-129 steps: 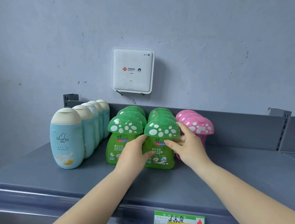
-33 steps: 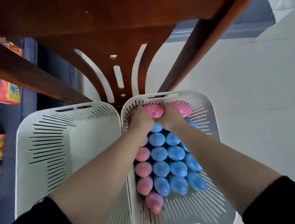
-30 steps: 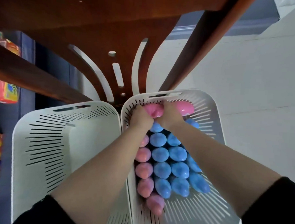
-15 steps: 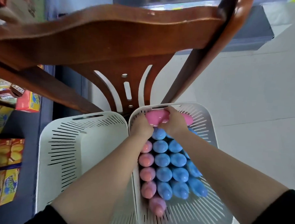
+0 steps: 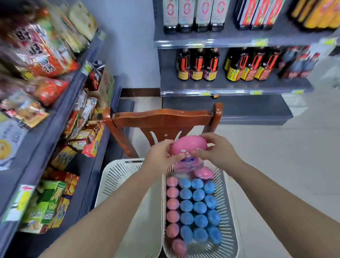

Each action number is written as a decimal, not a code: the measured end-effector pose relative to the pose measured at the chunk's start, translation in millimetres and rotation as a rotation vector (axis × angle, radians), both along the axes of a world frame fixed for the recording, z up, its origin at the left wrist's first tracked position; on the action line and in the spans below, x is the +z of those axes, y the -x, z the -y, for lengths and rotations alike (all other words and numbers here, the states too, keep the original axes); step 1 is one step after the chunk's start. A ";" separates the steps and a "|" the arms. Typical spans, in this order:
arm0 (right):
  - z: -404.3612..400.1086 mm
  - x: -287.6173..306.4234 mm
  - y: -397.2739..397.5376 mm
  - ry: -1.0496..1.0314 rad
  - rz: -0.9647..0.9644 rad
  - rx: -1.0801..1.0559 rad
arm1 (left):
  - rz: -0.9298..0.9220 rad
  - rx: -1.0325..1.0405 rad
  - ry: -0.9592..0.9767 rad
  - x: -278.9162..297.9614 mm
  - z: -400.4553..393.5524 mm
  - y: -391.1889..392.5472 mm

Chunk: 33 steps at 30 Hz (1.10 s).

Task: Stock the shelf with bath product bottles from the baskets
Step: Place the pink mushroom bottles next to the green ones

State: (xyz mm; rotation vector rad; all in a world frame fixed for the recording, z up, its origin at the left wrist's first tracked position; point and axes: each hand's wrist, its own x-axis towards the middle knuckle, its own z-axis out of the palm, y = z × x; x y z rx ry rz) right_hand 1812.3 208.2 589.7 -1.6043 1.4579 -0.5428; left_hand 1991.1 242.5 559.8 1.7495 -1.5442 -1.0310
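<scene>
Head view | right basket [image 5: 231, 227] holds blue and pink caps | both hands lift pink bottle [image 5: 187, 147] above it, left hand [image 5: 161, 161] and right hand [image 5: 216, 150] fingers curled round its cap | advice: keep it upright, clear the chair [image 5: 161, 118] back before turning to the shelf.

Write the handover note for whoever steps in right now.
Left hand and right hand both grip one pink mushroom bottle, lifted above the right basket.
Right basket holds another pink mushroom bottle, a pink-capped row and blue-capped bottles.
Left basket: nothing seen in the visible part.
Left to do: shelve the held bottle, then the rest.
</scene>
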 end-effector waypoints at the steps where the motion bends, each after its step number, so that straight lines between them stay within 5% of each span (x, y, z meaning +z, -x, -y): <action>1: -5.0 19.1 -0.1 0.017 0.029 0.019 | 0.021 0.004 0.036 18.7 -8.0 -2.0; 16: -92.2 191.8 -50.5 0.356 0.289 0.326 | -0.368 0.287 0.432 188.6 -142.8 -40.5; 28: -151.9 229.6 -135.5 0.172 0.631 0.630 | -0.345 0.574 0.586 255.5 -241.0 -94.5; 33: -187.1 230.8 -178.4 0.153 0.619 0.816 | -0.312 0.682 0.622 281.9 -286.9 -126.6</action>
